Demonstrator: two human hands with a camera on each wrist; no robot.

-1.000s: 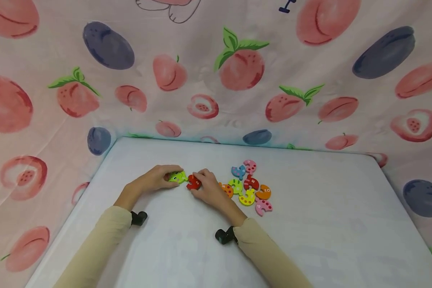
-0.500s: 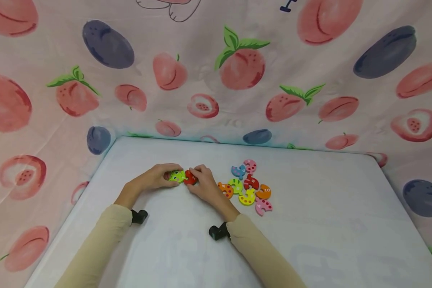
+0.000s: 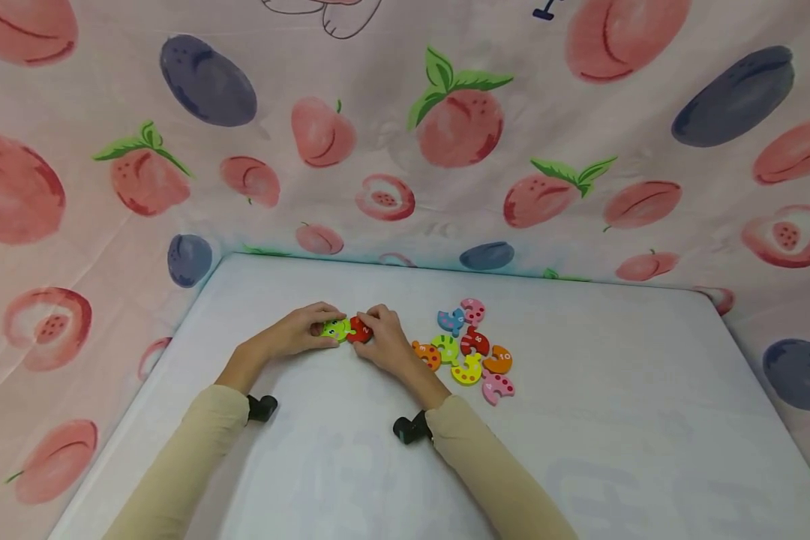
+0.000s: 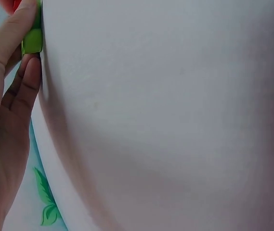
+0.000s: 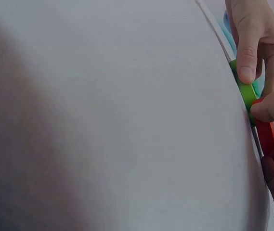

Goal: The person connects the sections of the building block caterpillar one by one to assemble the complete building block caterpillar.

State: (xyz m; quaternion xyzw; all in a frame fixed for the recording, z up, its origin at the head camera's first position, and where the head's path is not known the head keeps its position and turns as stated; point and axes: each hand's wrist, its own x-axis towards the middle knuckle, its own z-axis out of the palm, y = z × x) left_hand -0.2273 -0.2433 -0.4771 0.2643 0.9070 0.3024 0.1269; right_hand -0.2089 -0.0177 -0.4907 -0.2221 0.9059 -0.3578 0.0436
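My left hand [image 3: 301,328] grips a green puzzle piece [image 3: 336,330] with a smiling face, thumb on the near edge and fingers on the far edge. Right beside it, my right hand [image 3: 386,339] pinches a red puzzle piece [image 3: 358,329] marked 2. The two pieces meet edge to edge, the green one's knob at the red one's side. In the right wrist view the green piece [image 5: 246,94] and the red piece [image 5: 267,138] stand in line on the table, thumbs on their near sides. The left wrist view shows the green piece's end [image 4: 32,41] between thumb and fingers.
Right of my right hand lies a loose cluster of numbered puzzle pieces: among them a blue one [image 3: 451,321], a yellow one [image 3: 467,370], an orange one [image 3: 498,360] and a pink one [image 3: 498,388]. A fruit-print cloth [image 3: 391,150] hangs behind the white table [image 3: 614,435].
My right hand has moved left with the red piece, closing the gap to the green piece. The left hand keeps its grip on the green piece in nearly the same place.
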